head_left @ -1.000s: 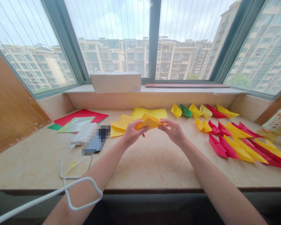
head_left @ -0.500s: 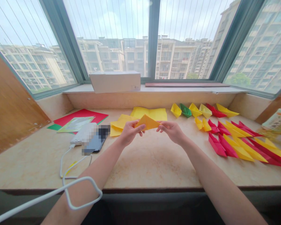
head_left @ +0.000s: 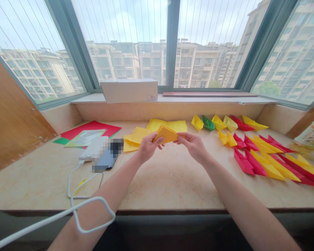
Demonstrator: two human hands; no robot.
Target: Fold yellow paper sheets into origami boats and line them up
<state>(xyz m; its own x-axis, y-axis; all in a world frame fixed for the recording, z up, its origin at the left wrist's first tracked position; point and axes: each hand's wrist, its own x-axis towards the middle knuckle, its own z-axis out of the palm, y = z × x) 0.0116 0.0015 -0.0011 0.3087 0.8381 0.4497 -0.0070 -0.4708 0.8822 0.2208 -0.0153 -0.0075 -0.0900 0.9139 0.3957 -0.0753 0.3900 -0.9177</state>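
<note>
A small folded piece of yellow paper point(head_left: 166, 134) is held above the counter between both hands. My left hand point(head_left: 149, 146) pinches its left side, thumb in front. The fingers of my right hand point(head_left: 190, 142) grip its right corner. Just behind it lies a sheet of yellow paper point(head_left: 176, 125), and more yellow paper point(head_left: 136, 136) rests to the left of it, partly hidden by my left hand. Rows of folded paper boats point(head_left: 267, 165) in red and yellow, plus a green paper boat point(head_left: 207, 123), stand to the right.
A phone point(head_left: 107, 158) and a white power bank point(head_left: 95, 148) with a white cable point(head_left: 94, 204) lie at left; the cable crosses my left forearm. Red paper point(head_left: 104, 127) is behind them. A white box point(head_left: 129, 91) sits on the sill, a bottle point(head_left: 311, 134) at far right.
The folded paper has gone from a wide triangle with a raised point to a more compact, four-sided shape. Both hands stay in nearly the same place, still gripping it.
</note>
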